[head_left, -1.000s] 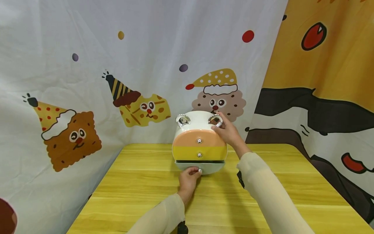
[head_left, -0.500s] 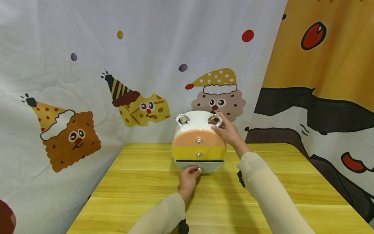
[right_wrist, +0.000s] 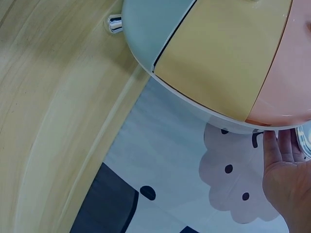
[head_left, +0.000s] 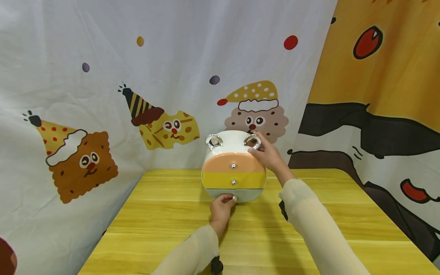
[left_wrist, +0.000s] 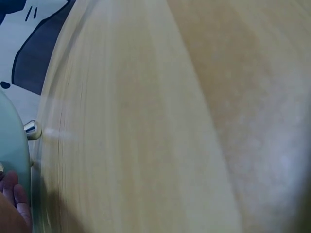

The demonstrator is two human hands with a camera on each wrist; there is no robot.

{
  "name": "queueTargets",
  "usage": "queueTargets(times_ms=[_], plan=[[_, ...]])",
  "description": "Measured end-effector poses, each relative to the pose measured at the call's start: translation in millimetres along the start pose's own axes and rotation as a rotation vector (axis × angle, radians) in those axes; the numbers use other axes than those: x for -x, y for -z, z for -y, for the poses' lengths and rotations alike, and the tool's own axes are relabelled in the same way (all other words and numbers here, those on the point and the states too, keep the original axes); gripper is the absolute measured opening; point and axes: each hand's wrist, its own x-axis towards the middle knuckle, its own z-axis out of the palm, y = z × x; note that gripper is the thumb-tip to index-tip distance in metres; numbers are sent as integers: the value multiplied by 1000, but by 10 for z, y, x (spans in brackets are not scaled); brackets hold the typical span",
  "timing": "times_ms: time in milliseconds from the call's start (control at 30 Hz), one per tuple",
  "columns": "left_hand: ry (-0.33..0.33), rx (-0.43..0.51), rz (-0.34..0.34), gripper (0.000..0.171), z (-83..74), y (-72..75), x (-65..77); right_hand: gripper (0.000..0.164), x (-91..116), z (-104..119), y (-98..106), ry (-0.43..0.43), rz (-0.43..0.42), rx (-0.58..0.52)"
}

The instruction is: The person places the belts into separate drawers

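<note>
A small frog-shaped drawer box (head_left: 235, 142) with a white shell and silver ring eyes stands on the table. Its front has an orange drawer (head_left: 220, 162), a yellow drawer (head_left: 218, 180) and a pale green bottom drawer (head_left: 249, 195), each with a round silver knob. My left hand (head_left: 221, 212) pinches the bottom drawer's knob between thumb and finger; only a thin dark line shows above that drawer. With the thumb in front and fingers behind, my right hand (head_left: 269, 156) holds the box at its right ring eye (head_left: 252, 141). In the right wrist view, those fingers (right_wrist: 285, 145) lie along the shell.
The box stands on a wood-grain table (head_left: 165, 214), towards its back edge. Behind hangs a white cloth (head_left: 178, 49) printed with cartoon snacks, with a yellow and black printed cloth (head_left: 388, 88) on the right. A silver foot (right_wrist: 114, 23) shows beneath the box.
The green bottom drawer has slid back into the box, its gap narrowing to a thin line, with my left hand on its knob. My right hand keeps its place.
</note>
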Motion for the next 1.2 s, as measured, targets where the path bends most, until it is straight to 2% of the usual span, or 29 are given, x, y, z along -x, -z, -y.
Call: queueTargets(times_ms=[600, 733, 867, 1067, 1200], plan=[[-14, -5, -48, 10, 39, 6, -44, 74, -24, -3, -29, 21, 32, -29], [-37, -12, -20, 10, 11, -25, -46, 72, -13, -23, 30, 31, 26, -21], [-80, -69, 54, 11, -26, -39, -81, 73, -5, -55, 92, 33, 10, -10], [-118, -188, 150, 13, -93, 100, -198, 74, 11, -123, 108, 101, 26, -18], [-180, -248, 141, 11, -210, 320, -328, 74, 94, -256, 215, 59, 60, 60]])
